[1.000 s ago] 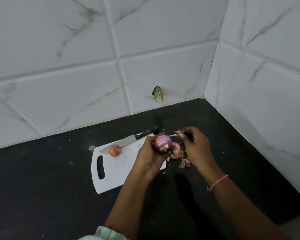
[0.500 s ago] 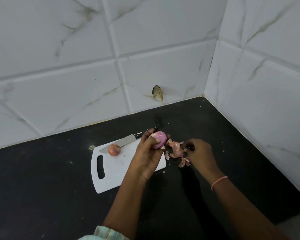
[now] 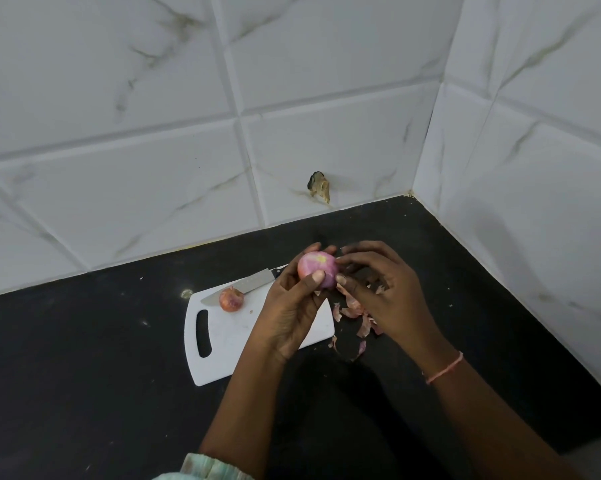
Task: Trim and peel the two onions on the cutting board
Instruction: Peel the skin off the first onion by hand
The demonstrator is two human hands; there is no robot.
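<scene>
A person's left hand [image 3: 294,299] grips a nearly bare onion [image 3: 318,271], thumb pressed on its near face and fingers curled behind it, raised above the far corner of the white cutting board [image 3: 223,344]. The right hand [image 3: 378,289], which half a second ago was down among the peel scraps [image 3: 356,318] with its fingers drawn together, is back at the onion: its fingertips [image 3: 342,279] touch the bulb's right side, curled as if picking at a remaining layer, though whether they actually pinch any skin cannot be told. The onion itself has turned, its pale yellow trimmed end now facing the camera. The return of the right hand suggests the last piece was just dropped and one more strip is to come off before this bulb is done. The second onion [image 3: 231,299], still in its papery skin, sits on the board left of the left hand's fingers, beside the knife [image 3: 243,285] blade. Judged from this, roughly half the job remains.
</scene>
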